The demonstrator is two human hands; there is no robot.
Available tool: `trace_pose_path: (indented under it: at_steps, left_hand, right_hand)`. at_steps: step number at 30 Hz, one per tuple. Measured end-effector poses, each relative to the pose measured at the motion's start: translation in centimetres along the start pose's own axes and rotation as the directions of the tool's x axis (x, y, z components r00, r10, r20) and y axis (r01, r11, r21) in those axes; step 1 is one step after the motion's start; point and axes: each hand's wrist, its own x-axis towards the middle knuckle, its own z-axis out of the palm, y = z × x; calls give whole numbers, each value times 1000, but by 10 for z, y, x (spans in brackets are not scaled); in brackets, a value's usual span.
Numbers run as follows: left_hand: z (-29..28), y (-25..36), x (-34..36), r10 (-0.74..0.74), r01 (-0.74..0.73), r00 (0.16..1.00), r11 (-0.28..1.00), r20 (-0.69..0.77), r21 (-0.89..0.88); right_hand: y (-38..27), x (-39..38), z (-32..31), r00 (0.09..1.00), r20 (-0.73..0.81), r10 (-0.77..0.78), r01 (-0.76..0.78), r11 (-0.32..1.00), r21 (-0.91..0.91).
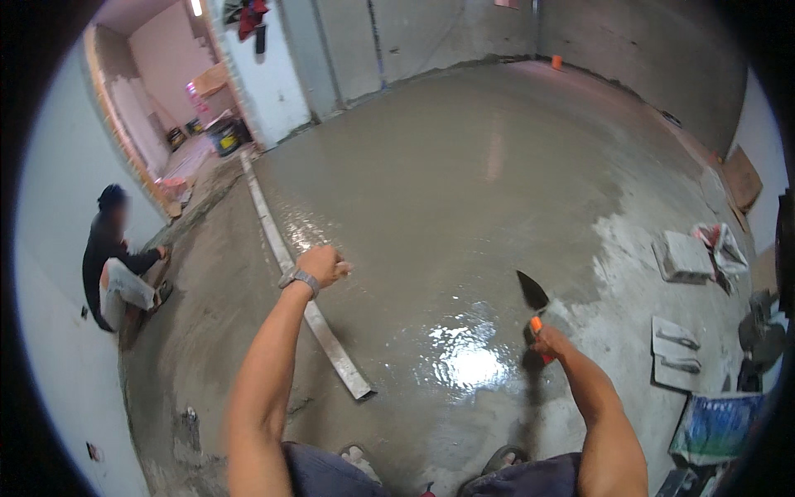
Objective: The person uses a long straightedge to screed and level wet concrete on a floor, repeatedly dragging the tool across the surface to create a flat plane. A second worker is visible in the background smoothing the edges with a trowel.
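Note:
My right hand (551,340) grips a trowel by its orange handle. The trowel's dark pointed blade (532,291) points away from me, over the wet grey cement floor (431,182). Over on the left, my left hand (323,266) has its fingers curled in, with a watch on the wrist; whether anything small is inside cannot be made out. Below and beside that hand lies a long pale straightedge bar (338,352), running from near my feet toward the doorway. Wet cement shines between my two hands.
A person (124,257) squats by the left wall. Two flat finishing trowels (676,352), a grey block (684,256) and a blue-green bag (719,427) lie at the right. A bucket (224,137) stands by the doorway, an orange object (556,62) at the far wall.

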Motion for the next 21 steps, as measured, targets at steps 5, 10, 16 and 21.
trace_pose_path:
  at_steps: [5, 10, 16, 21]
  left_hand:
    - [99, -119, -51, -392, 399, 917, 904, 71, -152]
    - [131, -153, -81, -494, 575, 723, 818, 483, -23]
    - [144, -175, -54, -236, 236, 971, 927, 36, -290]
    - [96, -102, -36, -411, 509, 828, 836, 382, -205]
  right_hand:
    - [13, 1, 3, 1000, 6, 4, -4, 1000, -2]
    - [12, -19, -4, 988, 0, 157, -157, 987, 25]
    - [4, -1, 1, 991, 15, 134, -134, 991, 25]
    - [2, -13, -5, 992, 28, 124, -126, 987, 103]
